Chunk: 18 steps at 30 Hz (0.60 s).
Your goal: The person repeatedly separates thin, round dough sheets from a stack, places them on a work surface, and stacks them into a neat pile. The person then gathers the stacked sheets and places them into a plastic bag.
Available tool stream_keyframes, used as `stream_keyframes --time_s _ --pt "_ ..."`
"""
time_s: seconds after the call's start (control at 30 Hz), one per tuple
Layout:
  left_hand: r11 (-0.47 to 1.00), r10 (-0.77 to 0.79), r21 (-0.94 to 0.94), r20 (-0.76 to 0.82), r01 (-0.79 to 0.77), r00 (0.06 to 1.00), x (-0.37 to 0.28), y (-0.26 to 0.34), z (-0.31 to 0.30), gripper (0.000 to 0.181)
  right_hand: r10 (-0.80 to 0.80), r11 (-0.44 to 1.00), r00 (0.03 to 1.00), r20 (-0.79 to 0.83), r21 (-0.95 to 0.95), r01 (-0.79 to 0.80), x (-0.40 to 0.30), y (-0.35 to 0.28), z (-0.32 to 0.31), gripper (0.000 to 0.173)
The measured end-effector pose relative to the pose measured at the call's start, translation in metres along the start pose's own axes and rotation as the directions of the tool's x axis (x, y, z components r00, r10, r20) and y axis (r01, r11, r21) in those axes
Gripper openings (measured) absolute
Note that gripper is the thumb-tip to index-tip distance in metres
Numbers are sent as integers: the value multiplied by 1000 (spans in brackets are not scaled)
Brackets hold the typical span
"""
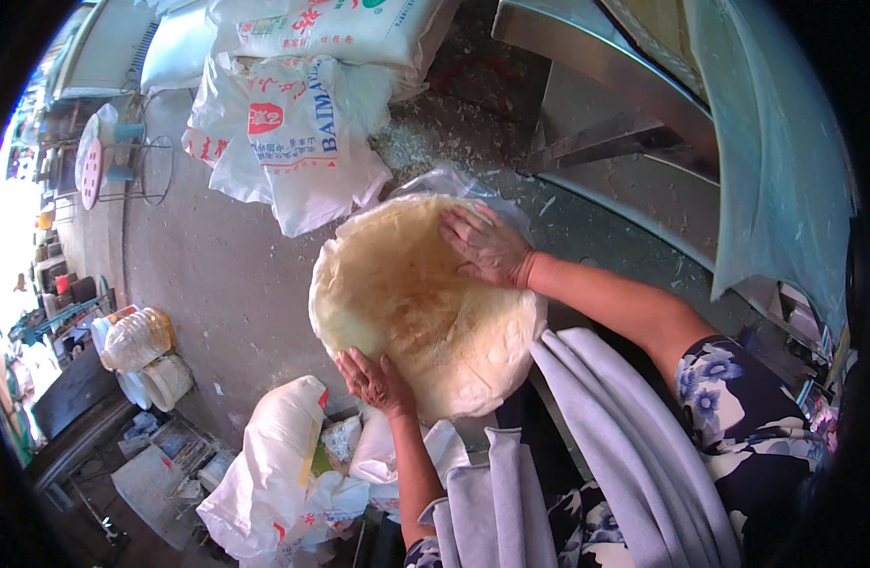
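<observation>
A large round flatbread, pale and lumpy at its rim and browned in the middle, lies before me. My right hand rests flat on its upper right part, the fingers over the top surface. On its lower left rim lies my left hand, fingers and thumb spread. Neither hand shows a clear grip around the edge. A clear plastic sheet or bag shows beyond the bread's far rim. What supports the bread is hidden beneath it.
Printed white sacks stand ahead, near white powder on the floor. More sacks lie lower left, with plastic containers beyond. A metal-edged table with a hanging plastic cover is at right. Grey cloth hangs near me.
</observation>
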<state>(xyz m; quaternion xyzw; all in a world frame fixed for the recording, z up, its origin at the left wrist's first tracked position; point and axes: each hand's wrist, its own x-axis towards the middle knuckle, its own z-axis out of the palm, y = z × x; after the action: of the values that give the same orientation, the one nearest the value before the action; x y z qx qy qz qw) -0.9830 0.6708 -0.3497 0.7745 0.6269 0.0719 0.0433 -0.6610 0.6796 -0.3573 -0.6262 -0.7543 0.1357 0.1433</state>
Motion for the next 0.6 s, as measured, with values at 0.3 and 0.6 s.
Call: stream_keyframes --time_s 0.3,0.6 --pt "987 -3 163 115 -15 993 9 18 -54 56 48 996 999 23 72 -49 -1 -24 -57 72" --pt "913 399 -99 416 -395 817 -95 175 -112 54 159 979 986 43 122 -163 -225 -60 -131 67"
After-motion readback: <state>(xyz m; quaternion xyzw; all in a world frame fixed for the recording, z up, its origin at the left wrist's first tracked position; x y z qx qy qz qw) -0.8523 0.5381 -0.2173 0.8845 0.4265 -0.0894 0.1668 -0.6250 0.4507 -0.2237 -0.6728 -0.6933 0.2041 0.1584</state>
